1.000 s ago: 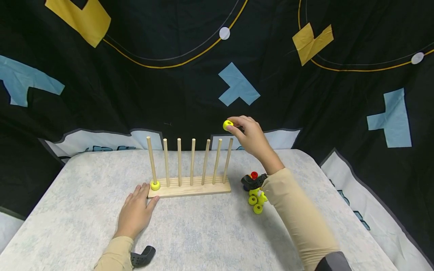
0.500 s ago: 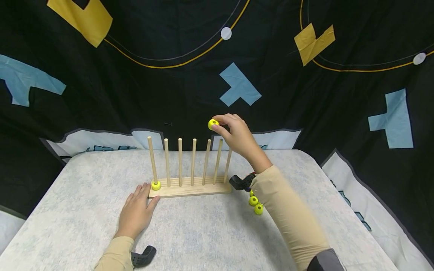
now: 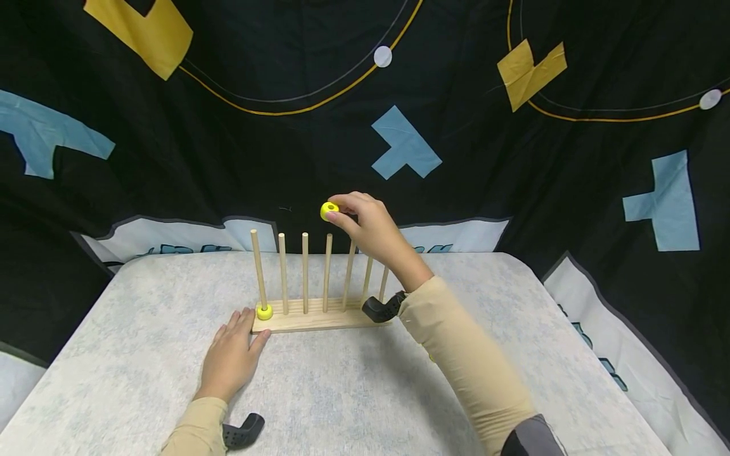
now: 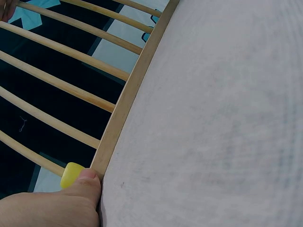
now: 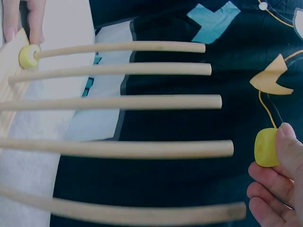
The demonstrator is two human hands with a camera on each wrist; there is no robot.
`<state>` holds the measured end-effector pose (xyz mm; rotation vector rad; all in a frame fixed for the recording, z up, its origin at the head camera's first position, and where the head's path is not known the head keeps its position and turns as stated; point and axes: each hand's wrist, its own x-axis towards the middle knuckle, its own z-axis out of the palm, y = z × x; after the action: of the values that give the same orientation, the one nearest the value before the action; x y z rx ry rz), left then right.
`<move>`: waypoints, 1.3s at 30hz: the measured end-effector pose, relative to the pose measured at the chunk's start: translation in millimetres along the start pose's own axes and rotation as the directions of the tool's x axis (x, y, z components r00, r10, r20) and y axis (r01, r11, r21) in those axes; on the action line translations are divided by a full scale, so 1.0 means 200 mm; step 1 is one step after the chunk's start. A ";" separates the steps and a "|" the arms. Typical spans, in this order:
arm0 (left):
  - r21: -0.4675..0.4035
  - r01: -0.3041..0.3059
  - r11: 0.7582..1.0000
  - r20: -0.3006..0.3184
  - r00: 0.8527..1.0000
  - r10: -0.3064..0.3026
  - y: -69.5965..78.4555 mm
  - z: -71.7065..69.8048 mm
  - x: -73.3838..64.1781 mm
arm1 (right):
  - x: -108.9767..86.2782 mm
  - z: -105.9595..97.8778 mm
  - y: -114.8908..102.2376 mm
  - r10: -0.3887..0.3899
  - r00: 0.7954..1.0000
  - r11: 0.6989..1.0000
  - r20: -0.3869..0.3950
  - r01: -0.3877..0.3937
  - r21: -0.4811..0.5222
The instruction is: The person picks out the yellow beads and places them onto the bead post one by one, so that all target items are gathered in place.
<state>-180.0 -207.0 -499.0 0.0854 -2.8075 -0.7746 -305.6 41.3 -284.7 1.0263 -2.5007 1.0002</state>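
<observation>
A wooden peg rack (image 3: 319, 323) stands on the table with several upright dowels. At the bottom of its leftmost dowel sits a yellow bead (image 3: 264, 312), also visible in the left wrist view. My left hand (image 3: 230, 364) holds the rack's left end, thumb at the front edge and fingers along the side. Above the rack, my right hand (image 3: 367, 231) pinches a second yellow bead (image 3: 329, 211) between thumb and fingers, apart from the dowel tops. In the right wrist view this bead (image 5: 266, 147) is level with the dowels' free ends.
Only a sliver of a yellow bead (image 3: 431, 358) shows beside the right sleeve (image 3: 462, 354), which hides the table behind it. A dark curtain (image 3: 319, 158) with coloured shapes hangs behind the pale table (image 3: 325, 392).
My right hand has moved left with its yellow bead, from right of the rack to above its middle. The sleeve now covers most of the loose beads. The left hand keeps its place.
</observation>
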 end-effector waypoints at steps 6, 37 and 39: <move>0.002 -0.003 1.000 -0.006 1.000 0.003 0.00 0.00 0.00 | 0.04 0.05 -0.07 -0.028 1.000 1.000 0.013 0.028 0.009; 0.009 0.010 1.000 -0.002 1.000 -0.010 0.01 0.00 0.00 | 0.19 0.34 -0.34 -0.050 0.972 0.990 0.228 0.078 -0.118; 0.007 0.008 1.000 -0.003 1.000 -0.008 0.01 0.00 0.00 | 0.18 0.35 -0.33 -0.042 0.973 0.988 0.225 0.074 -0.136</move>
<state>-180.7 -205.7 -497.4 0.0982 -2.8090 -0.7655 -284.0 -59.6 -284.8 1.2178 -2.6544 0.7111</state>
